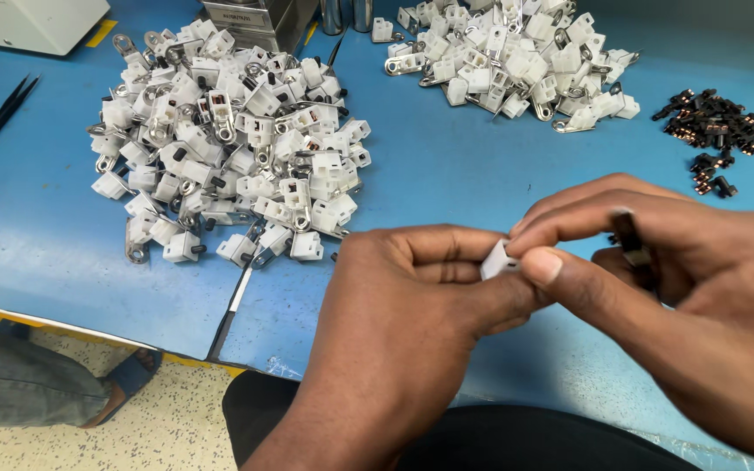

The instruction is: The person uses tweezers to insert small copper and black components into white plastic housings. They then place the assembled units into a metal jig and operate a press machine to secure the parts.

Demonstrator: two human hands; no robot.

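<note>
Both hands meet low over the blue surface (pixel 447 174): the left hand (pixel 412 305) and the right hand (pixel 656 270) pinch one small white plastic piece (pixel 497 260) between thumbs and fingertips, and the right hand also seems to curl around a small dark part (pixel 632 240), though blur makes that unsure. Two heaps of white plastic parts with metal lugs lie beyond, one at left (pixel 229 139) and one at top (pixel 517 57), a small pile of dark copper-toned pieces (pixel 713 131) sits at right, and black tweezers (pixel 2 115) lie far left.
</note>
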